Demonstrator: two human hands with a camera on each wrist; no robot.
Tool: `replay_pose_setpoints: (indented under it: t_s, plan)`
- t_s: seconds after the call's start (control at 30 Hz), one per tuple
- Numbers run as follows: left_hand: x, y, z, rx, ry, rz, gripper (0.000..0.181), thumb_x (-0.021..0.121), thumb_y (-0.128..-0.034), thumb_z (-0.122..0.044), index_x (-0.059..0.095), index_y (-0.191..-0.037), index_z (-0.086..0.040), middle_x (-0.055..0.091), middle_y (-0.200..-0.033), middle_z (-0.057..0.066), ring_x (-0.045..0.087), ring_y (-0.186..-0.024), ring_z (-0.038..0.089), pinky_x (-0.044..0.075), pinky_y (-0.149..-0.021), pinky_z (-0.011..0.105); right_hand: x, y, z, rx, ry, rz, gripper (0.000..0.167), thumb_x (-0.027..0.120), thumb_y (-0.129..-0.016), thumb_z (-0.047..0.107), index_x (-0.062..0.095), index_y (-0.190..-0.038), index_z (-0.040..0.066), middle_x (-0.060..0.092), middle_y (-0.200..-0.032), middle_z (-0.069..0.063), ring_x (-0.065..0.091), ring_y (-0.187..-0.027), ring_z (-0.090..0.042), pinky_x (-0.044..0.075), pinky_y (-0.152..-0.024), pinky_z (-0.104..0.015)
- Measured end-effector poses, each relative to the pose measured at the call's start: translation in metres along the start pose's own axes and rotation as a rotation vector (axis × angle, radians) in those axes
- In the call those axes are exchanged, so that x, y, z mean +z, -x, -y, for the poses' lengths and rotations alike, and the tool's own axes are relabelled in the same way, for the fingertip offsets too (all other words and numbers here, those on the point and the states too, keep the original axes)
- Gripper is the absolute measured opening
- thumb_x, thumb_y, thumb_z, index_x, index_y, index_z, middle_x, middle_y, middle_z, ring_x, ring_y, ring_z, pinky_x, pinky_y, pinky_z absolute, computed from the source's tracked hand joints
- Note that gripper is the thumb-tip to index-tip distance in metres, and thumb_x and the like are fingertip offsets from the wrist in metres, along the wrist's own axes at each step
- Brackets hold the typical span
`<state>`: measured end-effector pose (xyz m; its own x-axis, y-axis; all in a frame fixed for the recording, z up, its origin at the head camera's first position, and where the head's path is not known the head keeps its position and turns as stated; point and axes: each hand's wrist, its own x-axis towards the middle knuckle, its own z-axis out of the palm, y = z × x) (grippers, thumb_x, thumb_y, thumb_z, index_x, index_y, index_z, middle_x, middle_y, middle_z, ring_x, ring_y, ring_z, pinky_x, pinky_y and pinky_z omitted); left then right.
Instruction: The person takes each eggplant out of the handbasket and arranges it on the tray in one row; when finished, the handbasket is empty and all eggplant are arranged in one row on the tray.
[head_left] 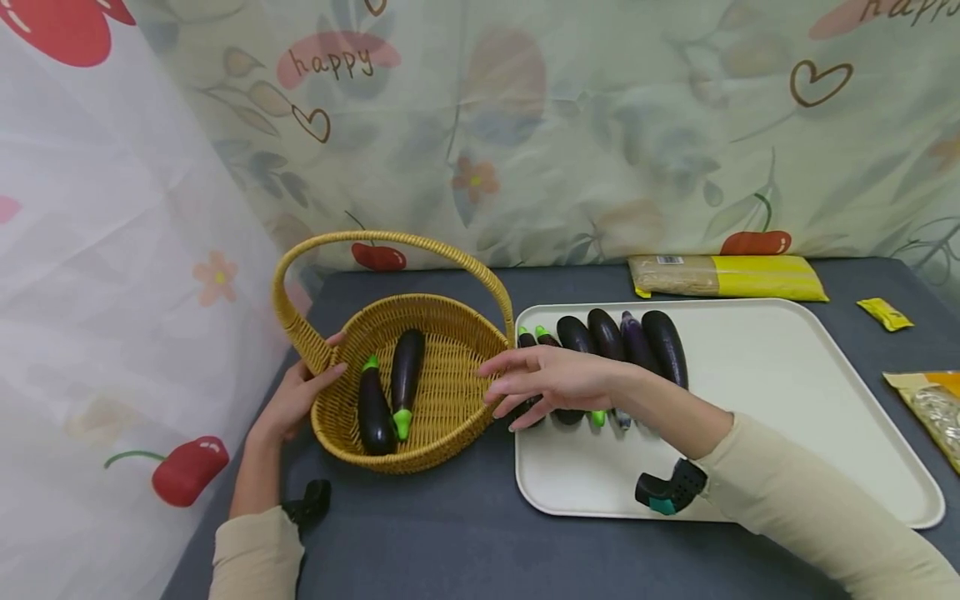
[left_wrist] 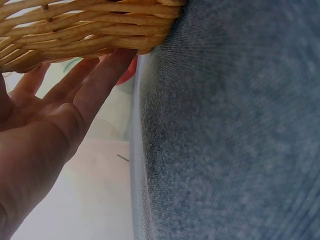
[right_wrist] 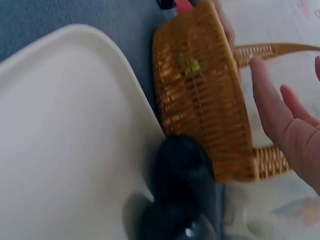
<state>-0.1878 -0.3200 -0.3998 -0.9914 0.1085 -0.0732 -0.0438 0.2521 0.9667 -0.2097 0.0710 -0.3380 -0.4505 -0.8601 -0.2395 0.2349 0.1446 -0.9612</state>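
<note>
A wicker basket [head_left: 450, 433] with a tall arched handle holds two dark eggplants [head_left: 407, 371] with green stem ends. My left hand [head_left: 288, 400] grips its left side by the handle base, thumb at the rim; in the left wrist view, the fingers of that hand [left_wrist: 55, 120] lie against the basket's weave [left_wrist: 90, 30]. Between basket and tray, my right hand [head_left: 558, 379] hovers, fingers spread and holding nothing. Beneath and behind it, several eggplants [head_left: 665, 346] lie side by side on the white tray [head_left: 780, 400]. The right wrist view shows this hand [right_wrist: 295, 125] beside the basket [right_wrist: 200, 100].
A yellow noodle packet [head_left: 765, 277] lies behind the tray. To the tray's right are a small yellow packet [head_left: 885, 313] and a larger clear-and-orange bag [head_left: 933, 412]. Patterned cloth [head_left: 570, 150] hangs at the back and left of the grey table [head_left: 450, 533].
</note>
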Motion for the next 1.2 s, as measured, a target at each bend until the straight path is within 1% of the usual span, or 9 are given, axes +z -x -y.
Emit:
replay_pose_setpoints:
  t_s: [0.27,0.33,0.4,0.53,0.67,0.73,0.87,1.0,1.2]
  plan:
    - [0.000,0.000,0.002,0.001,0.011,-0.003,0.064,0.055,-0.0985,-0.027,0.024,-0.153,-0.013,0.031,-0.149,0.019,0.052,-0.116,0.021,0.050,-0.079,0.028,0.016,-0.021,-0.001,0.006,-0.042,-0.002,0.052,0.057,-0.096,0.016,0.037,-0.142,0.000,0.045,-0.134,-0.018,0.053,-0.113,-0.032,0.046,-0.090,-0.044]
    - [0.001,0.000,0.002,0.000,0.008,-0.006,0.064,0.056,-0.0981,-0.028,0.025,-0.153,-0.013,0.032,-0.148,0.020,0.053,-0.113,0.020,0.051,-0.079,0.028,0.018,-0.027,-0.001,0.012,-0.055,-0.013,0.053,0.057,-0.096,0.015,0.036,-0.143,0.001,0.044,-0.135,-0.021,0.053,-0.113,-0.032,0.046,-0.091,-0.042]
    - [0.001,0.000,0.002,0.000,0.003,-0.009,0.064,0.056,-0.0978,-0.028,0.026,-0.152,-0.013,0.033,-0.147,0.021,0.054,-0.112,0.019,0.051,-0.079,0.028,0.021,-0.033,-0.001,0.021,-0.077,-0.030,0.053,0.058,-0.096,0.015,0.036,-0.143,0.002,0.043,-0.135,-0.025,0.054,-0.112,-0.032,0.046,-0.091,-0.042]
    - [0.000,0.000,0.002,-0.006,0.006,-0.012,0.064,0.056,-0.0980,-0.028,0.026,-0.152,-0.015,0.035,-0.145,0.023,0.056,-0.109,0.021,0.052,-0.077,0.029,0.025,-0.046,0.002,0.035,-0.099,-0.070,0.052,0.057,-0.096,0.013,0.036,-0.143,0.002,0.045,-0.133,-0.024,0.055,-0.110,-0.029,0.047,-0.090,-0.042]
    - [0.000,0.000,0.002,-0.002,0.006,-0.011,0.063,0.055,-0.0983,-0.027,0.026,-0.152,-0.015,0.035,-0.145,0.024,0.057,-0.109,0.020,0.052,-0.077,0.029,0.028,-0.059,0.005,0.051,-0.088,-0.114,0.050,0.054,-0.098,0.013,0.036,-0.143,0.001,0.045,-0.133,-0.023,0.055,-0.109,-0.031,0.048,-0.088,-0.041]
    - [0.000,0.000,0.002,0.001,0.006,-0.010,0.063,0.055,-0.0984,-0.027,0.026,-0.152,-0.014,0.035,-0.145,0.024,0.057,-0.109,0.020,0.051,-0.078,0.029,0.029,-0.065,0.006,0.069,-0.089,-0.140,0.050,0.053,-0.099,0.013,0.036,-0.144,0.001,0.043,-0.136,-0.024,0.053,-0.112,-0.034,0.049,-0.087,-0.041]
    - [0.000,0.000,0.002,0.003,0.007,-0.011,0.063,0.056,-0.0982,-0.027,0.026,-0.152,-0.014,0.036,-0.144,0.024,0.056,-0.110,0.023,0.052,-0.077,0.030,0.030,-0.078,0.006,0.109,-0.083,-0.213,0.047,0.054,-0.099,0.016,0.038,-0.141,0.001,0.044,-0.134,-0.025,0.051,-0.116,-0.037,0.050,-0.084,-0.040]
    - [0.000,0.000,0.002,0.007,-0.001,-0.013,0.063,0.056,-0.0980,-0.028,0.027,-0.152,-0.013,0.037,-0.144,0.024,0.055,-0.112,0.027,0.052,-0.078,0.030,0.031,-0.089,0.005,0.134,-0.073,-0.310,0.044,0.057,-0.097,0.018,0.042,-0.135,0.001,0.044,-0.130,-0.027,0.052,-0.114,-0.038,0.052,-0.081,-0.041]
    - [0.000,0.000,0.001,0.006,0.000,-0.019,0.063,0.056,-0.0981,-0.026,0.026,-0.152,-0.013,0.037,-0.144,0.023,0.055,-0.112,0.027,0.052,-0.077,0.030,0.030,-0.104,0.001,0.157,-0.054,-0.410,0.045,0.061,-0.095,0.020,0.045,-0.132,0.001,0.047,-0.126,-0.026,0.053,-0.112,-0.038,0.053,-0.077,-0.042]
